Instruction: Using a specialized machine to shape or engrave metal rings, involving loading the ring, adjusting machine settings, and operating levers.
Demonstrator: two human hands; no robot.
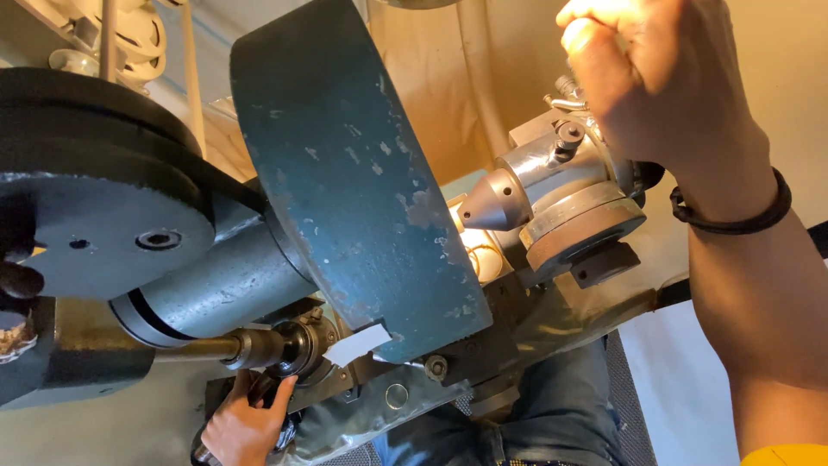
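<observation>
Your right hand (655, 78) is closed in a fist up on something at the back of the silver conical machine head (552, 194), the gripped part hidden behind your knuckles, and the black wristband (733, 220) sits just below. Your left hand (246, 423), low and partly cut off by the frame edge, is clamped on a dark knob (289, 349) at the shaft end. The big blue-green guard (362, 173) blocks the middle, leaving only a narrow gap between its edge and the cone tip.
</observation>
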